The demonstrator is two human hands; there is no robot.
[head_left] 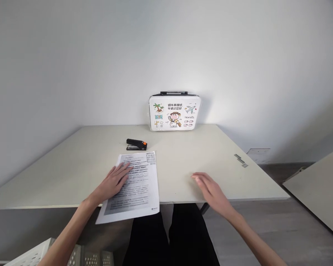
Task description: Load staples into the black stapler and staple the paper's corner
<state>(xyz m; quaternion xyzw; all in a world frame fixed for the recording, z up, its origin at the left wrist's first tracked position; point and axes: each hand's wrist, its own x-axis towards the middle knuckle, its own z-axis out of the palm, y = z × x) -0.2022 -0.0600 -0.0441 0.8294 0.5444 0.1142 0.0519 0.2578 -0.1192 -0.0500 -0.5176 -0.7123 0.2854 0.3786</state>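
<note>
Head camera view, looking down over a desk. A pale cream table with a smooth matte top and straight edges stands against a plain white wall.

The left hand lies flat and released, fingers stretched out, palm down on a printed sheet. The sheet is thin white paper, rectangular, covered in dense dark lines of text. It sits slightly turned at the front of the table, and its lower end hangs past the table's front edge.

The right hand is also released, fingers spread and a little blurred, over bare tabletop near the front edge, well apart from the sheet. Whether it touches the surface cannot be told.

Just beyond the sheet's top edge lies a black stapler, long and low, with an orange tip. At the back, upright against the wall, stands a white hard case with rounded corners, a black handle and glossy cartoon travel pictures. Two small grey strips lie flat on the table's right side.
</note>
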